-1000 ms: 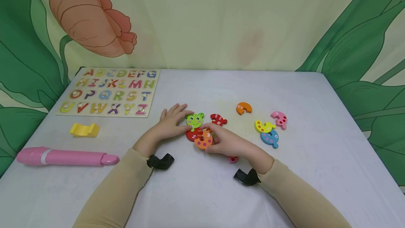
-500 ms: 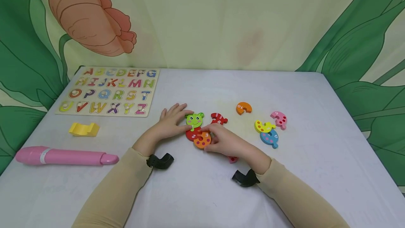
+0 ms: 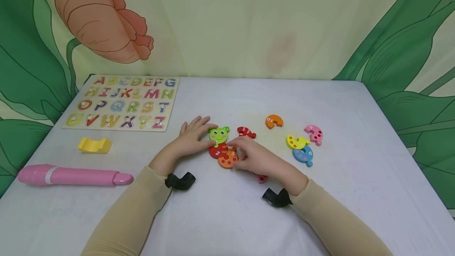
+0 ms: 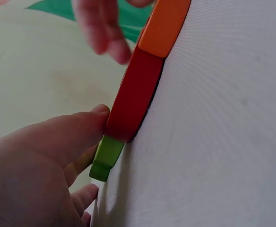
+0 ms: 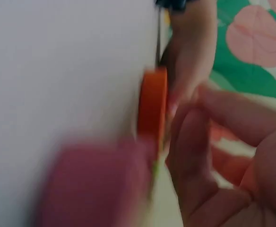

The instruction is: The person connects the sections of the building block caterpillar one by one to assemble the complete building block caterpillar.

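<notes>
My left hand (image 3: pixel 193 137) lies spread on the table, thumb and a finger touching the green smiling head piece (image 3: pixel 219 134) of a caterpillar number puzzle. In the left wrist view the thumb rests near where the green piece meets the red piece (image 4: pixel 137 92). Joined below the head is that red piece marked 2 (image 3: pixel 217 151), then an orange dotted piece (image 3: pixel 227 160). My right hand (image 3: pixel 257 156) hovers just right of the orange piece, thumb and forefinger bent beside it. In the right wrist view these fingers stand apart from the orange piece (image 5: pixel 152 101) and hold nothing.
A red striped piece (image 3: pixel 246 132) and a pink piece (image 3: pixel 262 179) lie partly hidden by the right hand. Farther right are orange (image 3: pixel 273 120), yellow (image 3: pixel 296 142), blue (image 3: pixel 303 156) and pink (image 3: pixel 314 134) pieces. At left lie an alphabet board (image 3: pixel 121 104), yellow block (image 3: pixel 94 145) and pink tube (image 3: pixel 83 176).
My right hand shifted the orange piece slightly left against the red one, then let go and drew back a little to the right. The left hand has stayed in place.
</notes>
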A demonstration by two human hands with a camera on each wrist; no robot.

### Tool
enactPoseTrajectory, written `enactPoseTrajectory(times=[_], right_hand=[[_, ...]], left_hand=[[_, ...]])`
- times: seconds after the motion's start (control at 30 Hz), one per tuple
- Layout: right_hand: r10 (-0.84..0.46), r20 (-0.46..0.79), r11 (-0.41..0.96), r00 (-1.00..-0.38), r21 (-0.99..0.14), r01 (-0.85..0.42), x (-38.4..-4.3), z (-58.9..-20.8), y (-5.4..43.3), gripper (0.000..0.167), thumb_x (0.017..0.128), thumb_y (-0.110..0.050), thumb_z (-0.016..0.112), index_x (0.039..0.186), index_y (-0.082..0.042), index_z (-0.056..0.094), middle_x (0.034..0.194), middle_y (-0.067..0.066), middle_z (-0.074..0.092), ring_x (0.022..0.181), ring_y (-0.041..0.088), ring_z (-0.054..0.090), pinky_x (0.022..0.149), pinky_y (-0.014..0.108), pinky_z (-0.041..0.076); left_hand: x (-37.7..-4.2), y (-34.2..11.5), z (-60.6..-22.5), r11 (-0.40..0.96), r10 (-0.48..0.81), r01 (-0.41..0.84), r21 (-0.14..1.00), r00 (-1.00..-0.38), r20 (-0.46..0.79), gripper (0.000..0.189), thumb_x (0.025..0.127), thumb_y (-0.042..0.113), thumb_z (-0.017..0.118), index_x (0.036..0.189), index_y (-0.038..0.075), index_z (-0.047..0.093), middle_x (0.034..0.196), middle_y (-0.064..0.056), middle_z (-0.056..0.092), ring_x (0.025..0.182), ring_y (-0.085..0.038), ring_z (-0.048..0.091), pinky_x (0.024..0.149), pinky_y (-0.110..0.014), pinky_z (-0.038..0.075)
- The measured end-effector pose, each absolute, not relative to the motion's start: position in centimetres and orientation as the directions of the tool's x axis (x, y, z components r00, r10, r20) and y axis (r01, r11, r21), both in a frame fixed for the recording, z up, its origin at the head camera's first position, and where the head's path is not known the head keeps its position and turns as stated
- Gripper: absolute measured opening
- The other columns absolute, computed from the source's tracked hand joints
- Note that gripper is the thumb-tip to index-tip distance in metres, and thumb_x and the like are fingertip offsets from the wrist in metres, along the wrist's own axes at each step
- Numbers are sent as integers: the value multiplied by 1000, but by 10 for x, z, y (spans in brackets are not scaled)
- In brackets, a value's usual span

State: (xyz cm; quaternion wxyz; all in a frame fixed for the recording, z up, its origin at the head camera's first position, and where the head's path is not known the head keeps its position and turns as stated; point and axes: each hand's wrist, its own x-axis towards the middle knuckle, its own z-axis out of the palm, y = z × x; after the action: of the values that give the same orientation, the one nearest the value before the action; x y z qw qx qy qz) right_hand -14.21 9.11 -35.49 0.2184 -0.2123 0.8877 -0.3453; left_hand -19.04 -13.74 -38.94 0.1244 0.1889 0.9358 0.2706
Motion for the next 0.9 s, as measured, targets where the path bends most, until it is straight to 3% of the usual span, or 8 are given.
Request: enactPoseTrajectory(times=[0.2,0.5,0.67,0.9], right_hand=[[-518,-201,585,-832,-792,-172,-149,-329,123,57,82,-16,66,134,-15,41,114,11,54,81,17,61,67,29,53],[-471,-94,621,-877,-742,-254,-142,-304,173,48,83,-18,65,128,-10,48,125,12,51,90,13,60,74,21,50],[-493,-112,595,-863,-767,-240,-134,-305,181,47,84,-18,64,127,-10,48,121,12,53,88,7,60,73,20,50],[-563,-173,609,-808,-747,-265,-128,-328,181,47,83,-23,65,126,-13,50,121,7,55,98,17,58,80,29,50]], left_hand=[[-190,-136,-390,789,420,284,544,-897,-141,55,84,45,56,134,26,43,152,-4,16,141,-29,1,107,-60,-7],[-193,-135,-392,804,411,285,522,-900,-142,63,79,48,60,135,27,41,153,-3,15,141,-28,0,107,-60,-6],[-193,-136,-391,809,404,278,519,-903,-146,63,78,47,61,134,27,41,153,-3,15,141,-27,1,107,-60,-6],[-192,-136,-391,808,409,278,520,-900,-153,63,78,47,61,134,27,41,153,-3,15,141,-27,0,107,-60,-6]])
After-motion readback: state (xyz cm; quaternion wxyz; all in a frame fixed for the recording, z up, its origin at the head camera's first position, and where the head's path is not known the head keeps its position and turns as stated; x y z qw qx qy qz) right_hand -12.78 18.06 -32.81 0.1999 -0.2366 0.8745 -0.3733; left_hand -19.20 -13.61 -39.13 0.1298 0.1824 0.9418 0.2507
